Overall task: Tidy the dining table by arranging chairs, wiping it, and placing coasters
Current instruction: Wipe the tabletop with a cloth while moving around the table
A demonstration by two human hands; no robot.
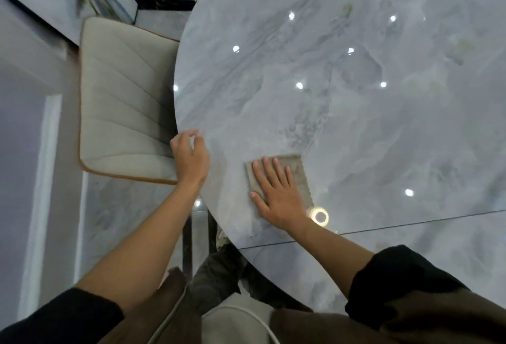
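Both hands are at the near left part of the round marble table. The right hand lies flat with its palm down and its fingers spread and straight, pressing a brownish cloth against the tabletop; it grips nothing. That cloth is a flattened rectangle whose long axis runs from the near edge towards the middle of the table, tilted slightly leftward at its far end, and the fingers point along the same line. It sits a little in from the table's left rim, near the dark seam that crosses the near part of the top. The right forearm comes in bare from a rolled-up black sleeve. The left hand rests at the table's left rim with its fingers loosely curled and nothing in them, its wrist bent back over the edge and its forearm stretched out bare. Just beside that hand, a beige padded chair with brown piping stands tucked against the table's left edge, its seat partly under the top.
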